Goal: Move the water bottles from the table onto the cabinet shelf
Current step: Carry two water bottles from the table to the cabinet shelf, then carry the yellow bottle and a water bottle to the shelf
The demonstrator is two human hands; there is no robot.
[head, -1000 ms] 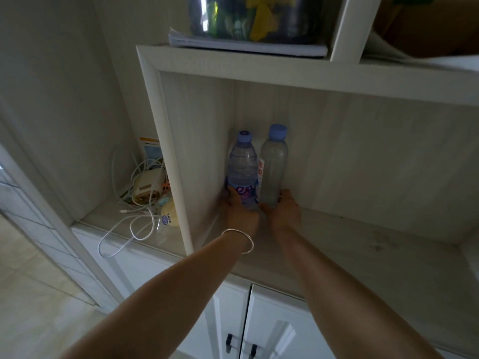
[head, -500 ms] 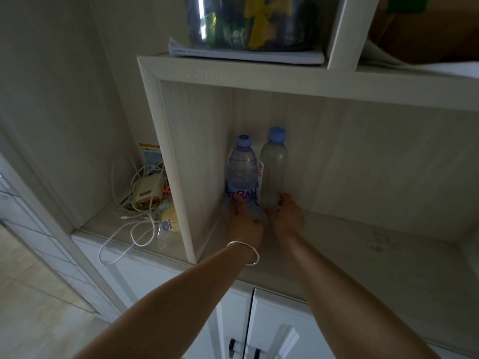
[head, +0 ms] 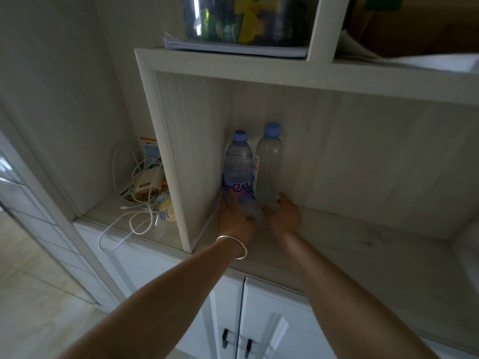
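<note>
Two clear water bottles with blue caps stand upright, side by side, in the back left corner of the cabinet shelf (head: 350, 244). The left bottle (head: 238, 164) has a purple label; the right bottle (head: 269, 164) is taller and plain. My left hand (head: 234, 220), with a silver bangle on its wrist, wraps the base of the left bottle. My right hand (head: 285, 216) cups the base of the right bottle, thumb on one side and fingers on the other. Both bottle bottoms are hidden by my hands.
The shelf's side panel (head: 168, 156) stands just left of the bottles. Beyond it lies a tangle of white cables and a charger (head: 145, 187). A dark box on papers (head: 241, 45) sits on the shelf above. White cabinet doors (head: 261, 320) are below.
Both hands stay at the bottle bases. My left hand has slid slightly lower, so more of the purple label shows. The view has shifted a little.
</note>
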